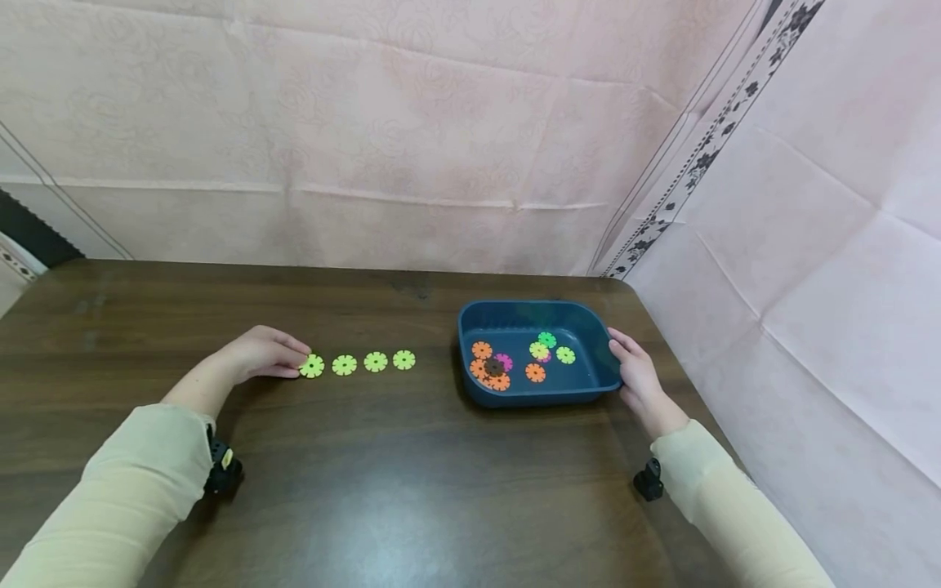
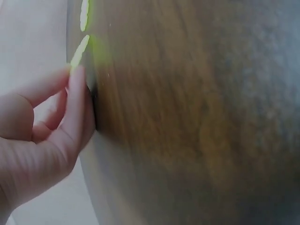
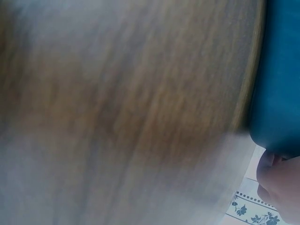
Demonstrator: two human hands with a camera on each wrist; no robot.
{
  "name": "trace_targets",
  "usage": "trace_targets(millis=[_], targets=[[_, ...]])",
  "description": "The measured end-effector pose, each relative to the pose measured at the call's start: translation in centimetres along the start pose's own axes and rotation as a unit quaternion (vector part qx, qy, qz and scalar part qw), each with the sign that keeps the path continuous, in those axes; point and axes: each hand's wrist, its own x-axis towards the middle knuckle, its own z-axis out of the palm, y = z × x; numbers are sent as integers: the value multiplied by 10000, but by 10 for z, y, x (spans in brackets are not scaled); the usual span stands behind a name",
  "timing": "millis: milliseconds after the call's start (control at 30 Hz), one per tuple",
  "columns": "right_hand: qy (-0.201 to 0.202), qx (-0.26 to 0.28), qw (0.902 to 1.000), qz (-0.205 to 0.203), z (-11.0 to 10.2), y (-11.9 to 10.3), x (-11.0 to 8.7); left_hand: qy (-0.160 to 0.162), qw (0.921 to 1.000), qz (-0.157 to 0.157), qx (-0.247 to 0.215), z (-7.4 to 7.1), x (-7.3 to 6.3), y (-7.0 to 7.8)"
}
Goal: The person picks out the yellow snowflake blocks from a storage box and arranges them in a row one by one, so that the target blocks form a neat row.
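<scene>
My left hand (image 1: 269, 353) pinches a yellow-green flower-shaped disc (image 1: 312, 366) between thumb and fingertips. In the left wrist view that disc (image 2: 80, 50) tilts up from the wooden table, its lower edge at the fingertips. Three matching discs (image 1: 376, 362) lie in a row to its right. At the right, my right hand (image 1: 638, 371) grips the right end of a dark blue plastic basin (image 1: 544, 400), thumb at the rim. Loose discs lie inside it: orange (image 1: 535, 372), yellow-green (image 1: 565, 355), green (image 1: 547, 339), magenta (image 1: 504, 361) and a brown one (image 1: 494, 367).
The brown wooden table (image 1: 353, 482) has rounded far corners. A pale patterned cloth (image 1: 412, 139) hangs behind it, and another white sheet (image 1: 831, 229) with a floral border runs along the right side. Dark wrist cameras (image 1: 222, 467) sit at both cuffs.
</scene>
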Motion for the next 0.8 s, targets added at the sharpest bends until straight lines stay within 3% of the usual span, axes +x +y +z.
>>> trace_targets(millis=[133,533,800], targets=[[8,19,10000,16,0,0,0,216,9993,22,313,4,0,3],[28,139,9999,99,2,-3,-1,417,9986,30,337,2,2,5],[-15,582,9976,388,8,-11,-8,477,9972,472,343,14,7,31]])
